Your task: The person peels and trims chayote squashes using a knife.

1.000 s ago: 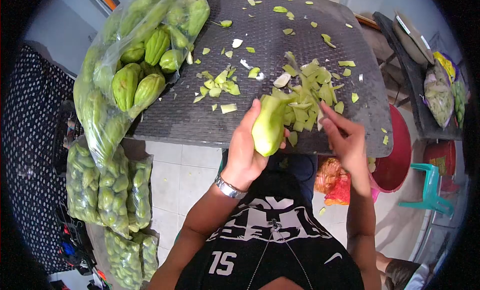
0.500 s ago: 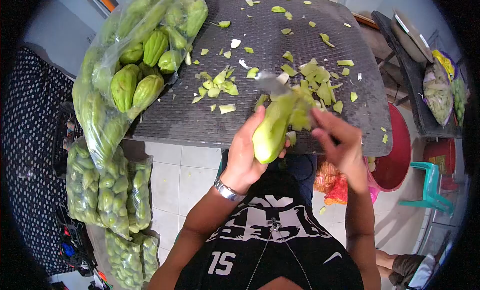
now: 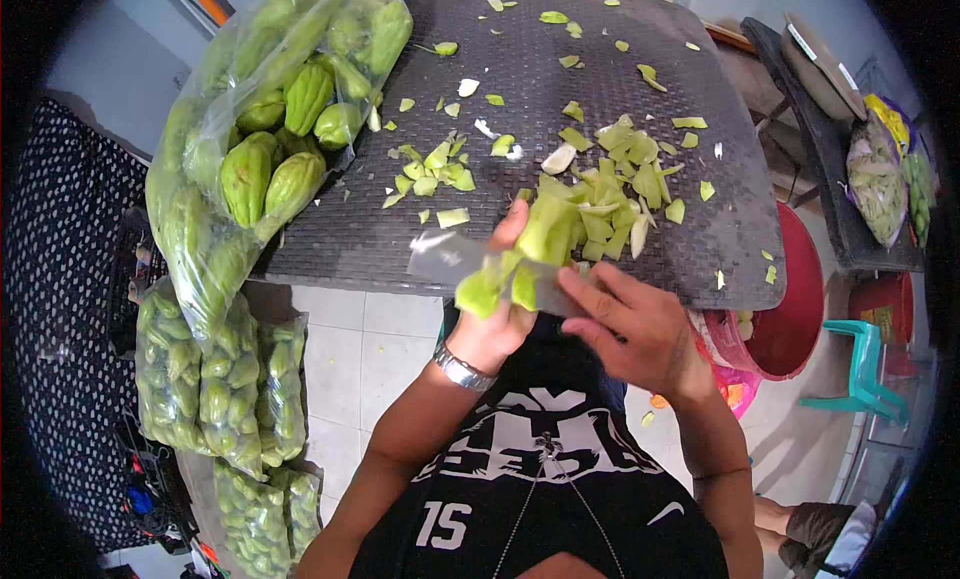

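My left hand (image 3: 497, 331) is wrapped round a pale green chayote (image 3: 549, 229), held over the near edge of the table. A knife (image 3: 447, 256) with a broad, motion-blurred blade lies across the chayote, its tip pointing left. Gripping the knife's handle end is my right hand (image 3: 640, 329); the fingers hide most of the handle. Beyond the chayote spreads a heap of green peelings (image 3: 630, 159), with a smaller pile of peelings (image 3: 434, 169) to its left.
A large clear bag of chayotes (image 3: 250, 179) stands on the table's left side. More bagged chayotes (image 3: 225, 369) are below it. The dark woven table (image 3: 340, 249) carries scattered peel. At right are a red tub (image 3: 800, 309), a teal stool (image 3: 862, 374) and a side table (image 3: 815, 179).
The knife has swung from the chayote's far end back toward my body, to its near end. My right hand has moved nearer and left with it. The chayote stays in my left hand.
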`<state>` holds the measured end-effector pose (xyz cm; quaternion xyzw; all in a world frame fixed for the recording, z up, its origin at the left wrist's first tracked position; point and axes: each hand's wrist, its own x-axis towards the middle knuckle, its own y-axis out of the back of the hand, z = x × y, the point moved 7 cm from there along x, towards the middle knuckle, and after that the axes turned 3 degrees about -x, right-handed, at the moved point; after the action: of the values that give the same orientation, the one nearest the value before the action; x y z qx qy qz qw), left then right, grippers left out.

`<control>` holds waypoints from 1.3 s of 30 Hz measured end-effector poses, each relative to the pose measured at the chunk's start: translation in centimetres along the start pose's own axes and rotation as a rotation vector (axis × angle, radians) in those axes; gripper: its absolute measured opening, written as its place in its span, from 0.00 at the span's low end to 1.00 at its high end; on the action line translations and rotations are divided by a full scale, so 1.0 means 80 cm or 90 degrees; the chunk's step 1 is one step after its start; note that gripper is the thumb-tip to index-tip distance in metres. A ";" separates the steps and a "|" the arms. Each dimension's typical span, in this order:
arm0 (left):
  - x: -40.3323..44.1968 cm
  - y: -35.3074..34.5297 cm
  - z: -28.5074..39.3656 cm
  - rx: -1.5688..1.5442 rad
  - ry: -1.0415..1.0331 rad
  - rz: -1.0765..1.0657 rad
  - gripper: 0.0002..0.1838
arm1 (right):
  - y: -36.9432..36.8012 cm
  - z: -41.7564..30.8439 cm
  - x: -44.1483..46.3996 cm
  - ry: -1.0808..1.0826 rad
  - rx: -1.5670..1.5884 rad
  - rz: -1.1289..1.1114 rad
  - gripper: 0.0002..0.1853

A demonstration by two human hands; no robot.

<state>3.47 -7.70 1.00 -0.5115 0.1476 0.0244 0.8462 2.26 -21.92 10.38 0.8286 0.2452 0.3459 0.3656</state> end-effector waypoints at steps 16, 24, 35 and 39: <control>-0.022 -0.006 0.008 0.052 -0.053 0.042 0.20 | 0.026 0.039 -0.008 0.003 0.022 0.061 0.31; -0.015 0.005 -0.008 0.030 0.064 0.059 0.24 | 0.040 0.086 -0.020 -0.081 0.017 0.065 0.22; -0.002 0.000 0.028 -0.053 -0.031 0.076 0.26 | 0.010 0.116 -0.039 -0.534 0.365 -0.002 0.22; 0.005 0.010 0.025 -0.032 -0.050 0.076 0.23 | 0.006 0.016 -0.011 -0.018 0.042 0.135 0.26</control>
<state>4.12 -5.59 1.10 -0.5217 0.1440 0.0990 0.8351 2.70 -23.35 9.75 0.8662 0.1621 0.3628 0.3029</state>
